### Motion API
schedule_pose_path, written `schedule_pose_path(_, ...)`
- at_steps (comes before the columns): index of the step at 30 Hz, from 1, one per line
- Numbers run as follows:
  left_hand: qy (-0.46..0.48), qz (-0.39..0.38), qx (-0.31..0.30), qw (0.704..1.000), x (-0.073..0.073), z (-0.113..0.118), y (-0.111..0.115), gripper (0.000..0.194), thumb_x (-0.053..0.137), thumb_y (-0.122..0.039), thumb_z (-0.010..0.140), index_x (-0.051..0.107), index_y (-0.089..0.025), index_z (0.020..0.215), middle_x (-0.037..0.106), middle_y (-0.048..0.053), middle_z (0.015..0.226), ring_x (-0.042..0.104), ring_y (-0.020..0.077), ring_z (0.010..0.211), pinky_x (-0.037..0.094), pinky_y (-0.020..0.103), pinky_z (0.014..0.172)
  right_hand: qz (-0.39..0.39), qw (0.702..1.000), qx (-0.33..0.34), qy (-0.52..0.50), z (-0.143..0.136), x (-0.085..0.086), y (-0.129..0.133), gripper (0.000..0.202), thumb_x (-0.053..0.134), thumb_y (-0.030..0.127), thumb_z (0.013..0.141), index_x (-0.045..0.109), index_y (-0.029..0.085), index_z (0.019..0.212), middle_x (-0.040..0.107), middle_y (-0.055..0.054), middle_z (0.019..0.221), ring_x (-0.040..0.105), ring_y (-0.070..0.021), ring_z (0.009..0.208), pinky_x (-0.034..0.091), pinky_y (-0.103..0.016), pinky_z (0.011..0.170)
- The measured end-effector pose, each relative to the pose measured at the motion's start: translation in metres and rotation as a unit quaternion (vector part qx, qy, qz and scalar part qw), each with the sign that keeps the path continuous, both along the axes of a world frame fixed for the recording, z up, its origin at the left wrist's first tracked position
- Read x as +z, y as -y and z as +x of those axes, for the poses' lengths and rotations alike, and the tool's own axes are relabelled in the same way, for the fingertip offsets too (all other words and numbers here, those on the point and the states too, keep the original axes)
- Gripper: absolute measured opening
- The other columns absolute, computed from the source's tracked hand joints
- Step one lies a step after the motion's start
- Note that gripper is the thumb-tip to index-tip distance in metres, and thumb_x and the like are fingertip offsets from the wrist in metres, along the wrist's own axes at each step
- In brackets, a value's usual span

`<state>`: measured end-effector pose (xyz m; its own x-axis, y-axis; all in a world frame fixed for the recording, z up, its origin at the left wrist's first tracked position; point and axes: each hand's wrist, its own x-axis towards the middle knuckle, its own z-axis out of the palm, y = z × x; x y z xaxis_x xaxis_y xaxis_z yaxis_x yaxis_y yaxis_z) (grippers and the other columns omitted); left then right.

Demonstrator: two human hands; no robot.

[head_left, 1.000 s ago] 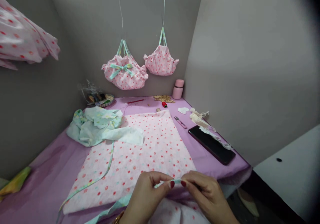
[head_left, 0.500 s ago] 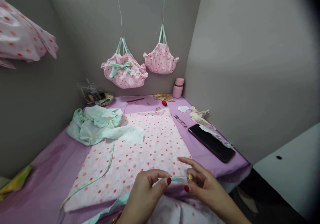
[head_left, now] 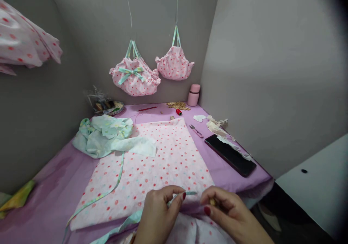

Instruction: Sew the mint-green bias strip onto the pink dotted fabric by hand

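My left hand (head_left: 163, 209) is closed, pinching a narrow folded mint-green fabric strip (head_left: 191, 193) between thumb and forefinger. The strip's short end sticks out to the right. A wider mint length (head_left: 116, 228) trails on the left of that wrist. Just right of the strip's end, my right hand (head_left: 230, 213) has its fingers curled in towards the thumb, apart from the strip. Anything in that pinch is too small to make out. Beneath both hands lies pink dotted fabric (head_left: 163, 168), with a thin mint strap (head_left: 108, 191) across its left part.
Crumpled mint fabric (head_left: 103, 135) lies at the left. Thread snips (head_left: 196, 131), a phone (head_left: 228, 155) under lace, and a red thread spool (head_left: 178, 112) are on the purple cloth (head_left: 54, 186). A pink flask (head_left: 193, 95) stands by the wall. Two pink dotted bags (head_left: 175, 64) hang behind.
My right hand has drawn slightly away from the strip's end, and its outstretched forefinger has curled in. My left hand keeps its pinch almost in place.
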<state>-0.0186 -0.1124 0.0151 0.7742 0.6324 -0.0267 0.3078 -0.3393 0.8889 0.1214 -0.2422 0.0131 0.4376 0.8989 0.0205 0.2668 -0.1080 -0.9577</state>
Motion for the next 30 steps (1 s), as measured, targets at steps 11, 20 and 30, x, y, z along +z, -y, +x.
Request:
schedule_pose_path(11,0.031,-0.05,-0.005,0.998,-0.001,-0.003,0.002,0.021,0.053,-0.026,0.083,0.073,-0.019,0.083,0.074,0.002,0.079,0.066,0.0193,0.075,0.047,0.024,0.069,0.03,0.975,-0.034,0.218,-0.024,-0.005,0.002,0.021,0.037,0.029,0.092,0.053,0.022,0.079,0.057,0.001,0.062,0.056,-0.0133,0.054,0.043,-0.02,0.051)
schedule_pose_path(20,0.072,-0.189,-0.024,0.979,-0.002,-0.005,-0.003,0.022,0.058,-0.03,0.081,0.074,-0.016,0.088,0.075,0.005,0.081,0.066,0.0207,0.079,0.049,0.028,0.075,0.059,0.967,-0.007,0.248,-0.027,-0.009,-0.006,0.024,0.042,0.023,0.09,0.066,0.024,0.093,0.073,-0.003,0.081,0.069,-0.0178,0.073,0.053,-0.021,0.066)
schedule_pose_path(30,0.086,-0.21,-0.023,0.974,-0.002,-0.004,-0.002,0.02,0.06,-0.027,0.08,0.074,-0.016,0.087,0.074,0.005,0.08,0.066,0.0203,0.08,0.049,0.028,0.075,0.052,0.963,-0.002,0.266,-0.026,-0.01,-0.007,0.028,0.044,0.02,0.088,0.068,0.025,0.101,0.075,-0.003,0.081,0.071,-0.0195,0.074,0.056,-0.024,0.068)
